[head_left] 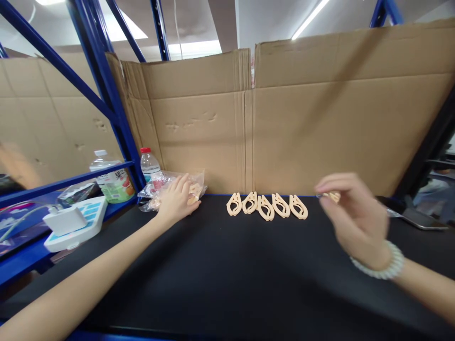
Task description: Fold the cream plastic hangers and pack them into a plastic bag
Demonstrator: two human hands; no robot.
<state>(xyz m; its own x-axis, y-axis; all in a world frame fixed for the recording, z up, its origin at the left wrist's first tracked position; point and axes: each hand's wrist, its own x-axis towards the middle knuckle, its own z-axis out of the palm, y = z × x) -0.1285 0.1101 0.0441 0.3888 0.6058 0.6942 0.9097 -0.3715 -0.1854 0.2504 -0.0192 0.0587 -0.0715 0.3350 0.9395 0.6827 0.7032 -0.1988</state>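
My left hand (177, 196) lies palm down on a clear plastic bag (199, 179), its fingers stretched out and loosely apart. Beige pieces show through the bag beside the thumb. On the right, my right hand (359, 218), blurred and wearing a pale beaded bracelet, is closed in a pinch above the black table. A small part of a beige plastic clip (334, 196) shows between its thumb and fingers; the rest is hidden. Between the hands, several beige teardrop-shaped plastic clips (266, 208) lie in a row on the table, narrow ends pointing away from me.
Cardboard panels (337, 128) stand along the back of the black table (227, 274). Behind the bag is a red-capped bottle (149, 163). At left are a blue metal frame (122, 123), a juice bottle (115, 182) and a white power strip (90, 220). A dark flat object (421, 220) lies far right.
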